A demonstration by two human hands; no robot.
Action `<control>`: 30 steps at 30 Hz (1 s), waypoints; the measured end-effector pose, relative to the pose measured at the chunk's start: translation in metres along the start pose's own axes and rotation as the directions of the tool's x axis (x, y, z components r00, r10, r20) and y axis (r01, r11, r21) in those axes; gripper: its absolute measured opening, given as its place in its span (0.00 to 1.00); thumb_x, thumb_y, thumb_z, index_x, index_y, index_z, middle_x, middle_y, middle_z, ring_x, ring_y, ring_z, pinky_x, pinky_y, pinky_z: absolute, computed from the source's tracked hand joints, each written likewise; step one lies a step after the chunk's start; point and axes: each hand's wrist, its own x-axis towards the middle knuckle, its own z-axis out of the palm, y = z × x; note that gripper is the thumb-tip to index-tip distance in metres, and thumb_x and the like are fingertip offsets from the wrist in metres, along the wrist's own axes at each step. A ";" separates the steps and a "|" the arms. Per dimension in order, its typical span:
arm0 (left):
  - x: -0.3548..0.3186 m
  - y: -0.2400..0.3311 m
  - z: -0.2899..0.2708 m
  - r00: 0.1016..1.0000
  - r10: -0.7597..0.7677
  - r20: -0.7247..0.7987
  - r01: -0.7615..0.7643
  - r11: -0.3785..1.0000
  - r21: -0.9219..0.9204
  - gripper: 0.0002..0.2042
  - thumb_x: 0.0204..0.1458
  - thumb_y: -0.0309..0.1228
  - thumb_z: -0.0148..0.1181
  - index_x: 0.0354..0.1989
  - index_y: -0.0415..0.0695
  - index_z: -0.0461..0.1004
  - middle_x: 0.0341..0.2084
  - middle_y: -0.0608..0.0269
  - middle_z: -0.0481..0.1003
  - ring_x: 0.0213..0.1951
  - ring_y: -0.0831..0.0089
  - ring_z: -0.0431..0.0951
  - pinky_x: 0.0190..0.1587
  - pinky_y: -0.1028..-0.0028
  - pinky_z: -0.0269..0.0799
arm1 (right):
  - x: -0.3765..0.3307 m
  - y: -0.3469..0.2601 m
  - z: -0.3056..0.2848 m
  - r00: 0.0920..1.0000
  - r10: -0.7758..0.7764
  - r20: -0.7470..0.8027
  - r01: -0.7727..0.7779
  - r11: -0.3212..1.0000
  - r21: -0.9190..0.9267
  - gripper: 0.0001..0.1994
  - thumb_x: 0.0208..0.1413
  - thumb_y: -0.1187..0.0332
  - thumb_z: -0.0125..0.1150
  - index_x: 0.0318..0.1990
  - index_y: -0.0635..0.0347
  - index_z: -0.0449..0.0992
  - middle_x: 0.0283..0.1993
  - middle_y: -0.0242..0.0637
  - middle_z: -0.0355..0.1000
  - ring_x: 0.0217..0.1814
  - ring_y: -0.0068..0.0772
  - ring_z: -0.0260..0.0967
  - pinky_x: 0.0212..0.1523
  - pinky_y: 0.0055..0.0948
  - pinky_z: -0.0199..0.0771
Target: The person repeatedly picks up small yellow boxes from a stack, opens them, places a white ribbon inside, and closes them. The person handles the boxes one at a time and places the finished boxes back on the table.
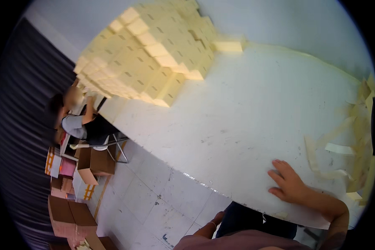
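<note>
My right hand [289, 183] lies on the white table [237, 121] with its fingers spread and nothing in them. To its right are loose cream paper strips [314, 154] and a short white strip [339, 148]. Below the table's front edge, my left hand [218, 217] hangs by my dark trousers [237, 223]; a thin band circles the wrist. The fingers of that hand are mostly hidden. Across the table, against the wall, rises a large stack of pale yellow boxes [154, 46], well away from both hands.
Crumpled cream paper [358, 137] is heaped at the right end. At the left, another person [77, 123] sits by a table on a folding chair [120, 152]. Open cardboard boxes [100, 160] and more cartons [73, 216] stand on the tiled floor, before a dark curtain [18, 125].
</note>
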 end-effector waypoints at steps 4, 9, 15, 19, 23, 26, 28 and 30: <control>-0.024 0.007 0.011 1.000 -0.005 0.030 0.007 0.998 -0.060 0.25 0.51 0.46 0.47 0.53 0.43 0.62 0.44 0.41 0.69 0.47 0.46 0.68 0.51 0.60 0.63 | -0.013 -0.033 -0.012 0.998 0.040 0.049 -0.041 0.999 0.023 0.27 0.43 0.56 0.62 0.48 0.63 0.66 0.53 0.60 0.58 0.55 0.58 0.58 0.55 0.49 0.57; -0.032 0.041 -0.023 0.996 -0.087 0.022 0.088 0.991 -0.096 0.25 0.50 0.45 0.48 0.53 0.42 0.62 0.44 0.41 0.69 0.48 0.46 0.68 0.51 0.60 0.63 | -0.015 -0.035 -0.032 0.983 0.023 0.182 0.002 0.991 -0.135 0.25 0.45 0.50 0.59 0.46 0.57 0.67 0.52 0.55 0.61 0.54 0.51 0.60 0.53 0.44 0.60; -0.060 0.042 -0.080 0.977 -0.213 -0.006 0.212 0.974 -0.084 0.25 0.50 0.44 0.49 0.52 0.40 0.62 0.44 0.41 0.69 0.48 0.47 0.68 0.51 0.61 0.63 | -0.016 -0.037 -0.025 0.969 0.110 0.223 -0.067 0.979 -0.194 0.19 0.45 0.50 0.59 0.42 0.49 0.71 0.52 0.45 0.64 0.53 0.41 0.62 0.54 0.39 0.59; -0.077 0.033 -0.119 0.964 -0.268 -0.004 0.266 0.960 -0.089 0.25 0.50 0.43 0.49 0.52 0.40 0.62 0.44 0.41 0.69 0.48 0.48 0.68 0.51 0.62 0.63 | -0.013 -0.040 -0.032 0.960 0.123 0.250 -0.068 0.974 -0.217 0.16 0.45 0.50 0.58 0.38 0.46 0.73 0.48 0.40 0.66 0.49 0.36 0.63 0.52 0.36 0.59; -0.091 0.019 -0.175 0.948 -0.312 -0.065 0.308 0.949 -0.066 0.25 0.50 0.43 0.50 0.52 0.39 0.62 0.45 0.41 0.69 0.48 0.48 0.68 0.51 0.62 0.63 | -0.009 -0.031 -0.023 0.978 0.081 0.193 -0.039 0.976 -0.214 0.13 0.45 0.49 0.56 0.36 0.39 0.72 0.42 0.34 0.65 0.45 0.32 0.62 0.46 0.35 0.60; -0.104 0.011 -0.208 0.932 -0.353 -0.087 0.350 0.935 -0.048 0.25 0.49 0.42 0.51 0.52 0.38 0.62 0.45 0.41 0.69 0.48 0.49 0.68 0.51 0.62 0.63 | -0.011 -0.035 -0.026 0.976 0.103 0.193 -0.062 0.977 -0.206 0.12 0.45 0.50 0.56 0.36 0.38 0.72 0.41 0.33 0.64 0.44 0.32 0.62 0.46 0.35 0.60; -0.108 0.002 -0.231 0.918 -0.376 -0.131 0.374 0.927 -0.038 0.25 0.49 0.42 0.51 0.52 0.38 0.62 0.45 0.41 0.69 0.48 0.49 0.68 0.51 0.63 0.63 | -0.010 -0.037 -0.026 0.973 0.113 0.201 -0.071 0.976 -0.204 0.12 0.45 0.50 0.56 0.36 0.38 0.72 0.41 0.33 0.64 0.44 0.32 0.62 0.46 0.34 0.60; -0.117 -0.008 -0.248 0.898 -0.397 -0.189 0.399 0.916 -0.033 0.25 0.49 0.42 0.51 0.52 0.37 0.62 0.45 0.41 0.69 0.48 0.49 0.68 0.51 0.63 0.63 | -0.011 -0.039 -0.029 0.972 0.105 0.211 -0.061 0.977 -0.205 0.12 0.45 0.50 0.55 0.36 0.38 0.71 0.40 0.34 0.64 0.44 0.33 0.62 0.46 0.34 0.60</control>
